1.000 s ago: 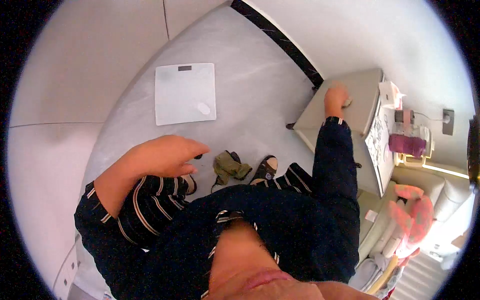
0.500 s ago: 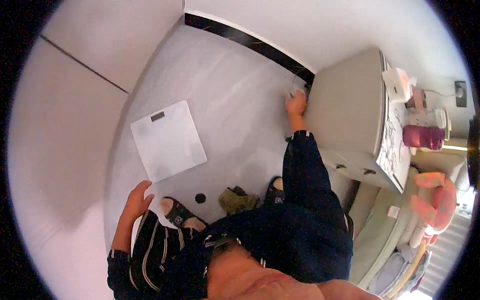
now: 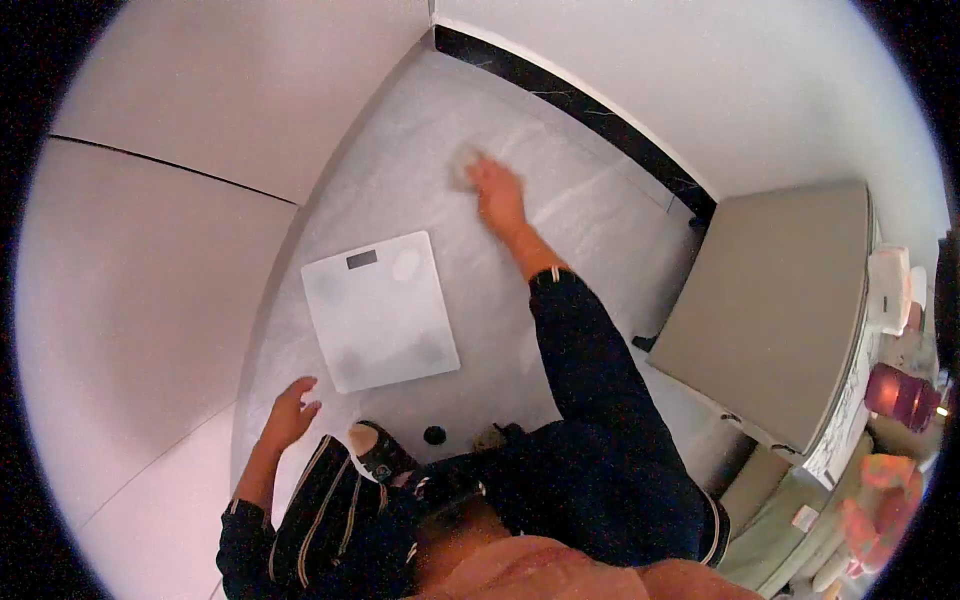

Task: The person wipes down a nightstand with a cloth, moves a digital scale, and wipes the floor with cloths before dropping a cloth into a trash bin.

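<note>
My right hand (image 3: 497, 195) reaches out low over the grey tiled floor (image 3: 400, 130), its fingers closed around a pale wad, perhaps tissue or cloth (image 3: 465, 168). Motion smears both the fingers and the wad, so its exact kind does not show. A white bathroom scale (image 3: 385, 315) with a small dark display lies flat on the floor between my arms; smudges mark its surface. Near the scale's lower left corner, my left hand (image 3: 290, 412) hovers beside my striped knee, fingers apart and holding nothing.
A beige bedside cabinet (image 3: 765, 310) stands at right, bearing a tissue box (image 3: 888, 290) and a purple container (image 3: 900, 398). Black skirting (image 3: 580, 105) edges the back wall. A pale panel (image 3: 170, 290) rises at left. Near my sandal (image 3: 380, 455) lies a dark round object (image 3: 434, 435).
My right hand has swept from beside the cabinet to the floor beyond the scale, carrying the pale wad. The view has shifted, while my left hand stays open near my knee.
</note>
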A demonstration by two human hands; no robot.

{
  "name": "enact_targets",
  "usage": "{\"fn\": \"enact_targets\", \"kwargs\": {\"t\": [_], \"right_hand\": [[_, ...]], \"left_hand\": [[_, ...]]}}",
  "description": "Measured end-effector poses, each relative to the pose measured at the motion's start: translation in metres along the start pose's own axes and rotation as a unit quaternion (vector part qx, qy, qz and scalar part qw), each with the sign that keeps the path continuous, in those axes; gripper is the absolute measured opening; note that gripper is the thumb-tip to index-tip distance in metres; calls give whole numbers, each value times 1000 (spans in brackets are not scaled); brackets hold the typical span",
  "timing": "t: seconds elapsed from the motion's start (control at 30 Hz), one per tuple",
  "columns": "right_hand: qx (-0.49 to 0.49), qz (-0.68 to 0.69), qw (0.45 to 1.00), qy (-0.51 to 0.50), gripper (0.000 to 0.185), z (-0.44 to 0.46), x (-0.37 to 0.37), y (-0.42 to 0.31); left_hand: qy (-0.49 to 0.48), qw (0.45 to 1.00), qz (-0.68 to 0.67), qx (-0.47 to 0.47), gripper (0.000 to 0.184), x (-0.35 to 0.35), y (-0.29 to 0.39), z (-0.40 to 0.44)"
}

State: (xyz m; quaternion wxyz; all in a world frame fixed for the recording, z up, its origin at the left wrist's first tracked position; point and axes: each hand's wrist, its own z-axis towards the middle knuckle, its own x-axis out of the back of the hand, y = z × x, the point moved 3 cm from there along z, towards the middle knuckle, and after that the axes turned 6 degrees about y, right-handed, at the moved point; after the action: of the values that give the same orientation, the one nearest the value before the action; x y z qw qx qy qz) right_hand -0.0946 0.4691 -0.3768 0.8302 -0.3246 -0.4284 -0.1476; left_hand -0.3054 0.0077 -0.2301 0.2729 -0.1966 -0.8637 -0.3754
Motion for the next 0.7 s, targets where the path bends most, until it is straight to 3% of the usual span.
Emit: {"fn": "enact_targets", "kwargs": {"t": [0.07, 0.13, 0.2, 0.23, 0.3, 0.33, 0.37, 0.43, 0.5, 0.6, 0.63, 0.67, 0.7], "right_hand": [[30, 129, 988, -86, 30, -51, 3, -22], [-34, 225, 964, -135, 33, -82, 33, -18], [-118, 193, 974, -1, 41, -105, 69, 26], [-223, 124, 967, 19, 43, -98, 104, 43], [-303, -82, 943, 106, 42, -117, 144, 100], [-337, -185, 911, 149, 43, -125, 161, 131], [-400, -273, 865, 129, 43, -149, 157, 182], [-406, -373, 829, 96, 46, -151, 134, 212], [-301, -397, 865, 62, 49, -139, 100, 218], [-192, -298, 933, 57, 50, -42, 42, 144], [-240, -249, 938, -3, 48, 3, 42, 95], [-150, -246, 954, 81, 47, 15, 5, 105], [-199, -184, 961, 46, 45, 53, 9, 67]], "left_hand": [[26, 1000, -11, -8, 49, -14, -24, 12], [54, 998, 35, 27, 51, -2, -28, 32], [48, 986, 158, 13, 79, -7, -70, 56], [47, 981, 186, 34, 89, -5, -76, 68], [37, 969, 235, 66, 107, -16, -92, 86], [30, 963, 257, 75, 115, -27, -99, 95], [24, 957, 279, 81, 123, -34, -103, 103], [50, 960, 267, 69, 128, -40, -102, 105], [52, 963, 253, 72, 131, -44, -101, 104], [50, 966, 236, 91, 133, -38, -87, 102], [54, 966, 235, 94, 133, -34, -79, 100], [58, 965, 236, 97, 133, -32, -74, 100], [57, 964, 237, 102, 133, -31, -72, 101]]}}
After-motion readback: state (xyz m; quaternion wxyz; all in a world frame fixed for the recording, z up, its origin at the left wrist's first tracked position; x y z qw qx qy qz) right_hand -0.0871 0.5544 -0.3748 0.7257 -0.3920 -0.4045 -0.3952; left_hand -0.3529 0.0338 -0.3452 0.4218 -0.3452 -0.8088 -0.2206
